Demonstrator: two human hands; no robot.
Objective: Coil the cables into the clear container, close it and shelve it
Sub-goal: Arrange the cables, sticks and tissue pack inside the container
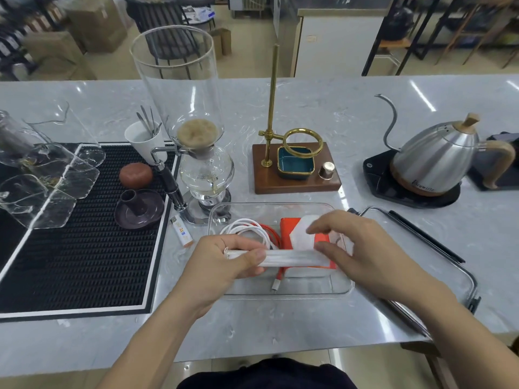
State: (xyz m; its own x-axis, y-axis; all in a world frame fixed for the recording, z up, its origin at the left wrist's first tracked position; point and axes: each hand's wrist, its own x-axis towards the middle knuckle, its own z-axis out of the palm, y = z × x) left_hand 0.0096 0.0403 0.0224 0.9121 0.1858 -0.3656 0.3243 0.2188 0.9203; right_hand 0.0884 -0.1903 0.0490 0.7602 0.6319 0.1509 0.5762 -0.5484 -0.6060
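Note:
A clear rectangular container (283, 292) sits on the marble counter in front of me. Inside it lie a coiled white cable (247, 226), an orange cable (276, 279) whose plug end points toward me, and an orange box (289, 228). Both hands hover over the container and hold a folded white face mask (292, 258) stretched between them. My left hand (224, 262) pinches its left end. My right hand (362, 248) grips the right end, where a flap of the mask folds upward. The container's clear lid (438, 256) with clip latches lies flat just to the right.
A glass siphon coffee maker (196, 153) stands right behind the container, with a lighter (182, 231) beside it. A brass dripper stand on a wooden base (295, 167) is behind, a steel kettle (438, 161) to the right. A black mat (84, 228) with glassware fills the left.

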